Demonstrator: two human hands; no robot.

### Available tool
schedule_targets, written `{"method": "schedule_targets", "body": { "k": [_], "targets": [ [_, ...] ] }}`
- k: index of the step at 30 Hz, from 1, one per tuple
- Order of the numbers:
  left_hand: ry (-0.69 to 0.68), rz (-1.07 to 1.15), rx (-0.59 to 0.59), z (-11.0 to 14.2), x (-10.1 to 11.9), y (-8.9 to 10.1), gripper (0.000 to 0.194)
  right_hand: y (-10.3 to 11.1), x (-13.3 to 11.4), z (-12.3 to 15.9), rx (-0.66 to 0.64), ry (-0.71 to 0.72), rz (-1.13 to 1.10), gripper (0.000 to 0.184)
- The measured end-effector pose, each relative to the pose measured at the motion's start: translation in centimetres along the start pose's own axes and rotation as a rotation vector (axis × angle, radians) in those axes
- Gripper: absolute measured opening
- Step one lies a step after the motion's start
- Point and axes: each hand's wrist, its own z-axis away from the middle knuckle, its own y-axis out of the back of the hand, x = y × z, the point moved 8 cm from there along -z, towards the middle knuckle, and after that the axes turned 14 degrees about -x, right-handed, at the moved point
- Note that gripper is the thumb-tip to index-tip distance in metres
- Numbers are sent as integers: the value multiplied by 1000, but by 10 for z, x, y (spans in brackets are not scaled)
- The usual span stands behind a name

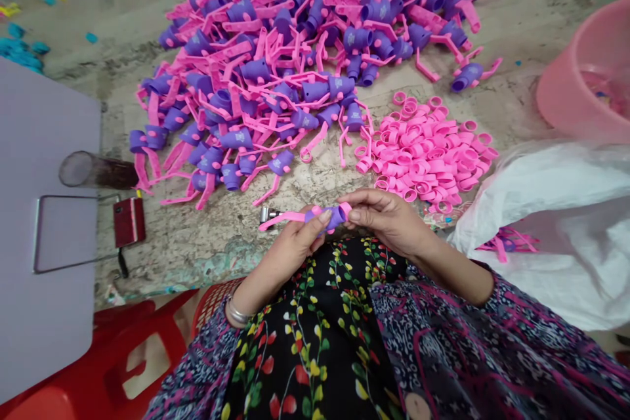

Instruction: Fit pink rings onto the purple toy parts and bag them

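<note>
Closed around a purple plastic piece (336, 216) with pink arms is my left hand (301, 236); one arm sticks out to the left. My right hand (381, 218) pinches a small pink ring (346, 210) against the open end of that purple piece. Whether the ring is seated on it, I cannot tell. Ahead of my right hand lies a heap of loose pink rings (433, 154). Beyond both hands spreads a large pile of purple pieces with pink arms (275, 92).
At the right stand a pink bucket (571, 79) and an open white sack (551, 197) with similar pieces inside. On the left are a glass of dark drink (93, 170), a dark red box (129, 220), a pale panel (44, 223) and a red plastic stool (113, 367).
</note>
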Motion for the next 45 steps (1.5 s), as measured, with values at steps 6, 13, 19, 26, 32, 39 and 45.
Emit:
{"method": "schedule_targets", "body": {
  "k": [6, 13, 19, 26, 32, 39, 45],
  "targets": [
    [-39, -15, 48, 0, 3, 1, 44, 0, -11, 3, 46, 44, 234, 19],
    [-37, -174, 166, 3, 1, 9, 39, -1, -17, 4, 57, 103, 376, 18],
    [-49, -285, 252, 7, 1, 13, 37, -1, -17, 3, 57, 132, 432, 16],
    [-23, -395, 300, 13, 7, 16, 32, -3, -21, 3, 54, 177, 568, 14],
    [-61, -175, 154, 3, 0, 8, 42, -11, -26, 5, 49, 221, 671, 17],
    [-66, 211, -82, -7, -19, -9, 48, -26, -41, 9, 69, 342, 878, 28],
    [-66, 274, -129, -7, -20, -12, 48, -28, -40, 11, 46, 344, 941, 27]
  ]
}}
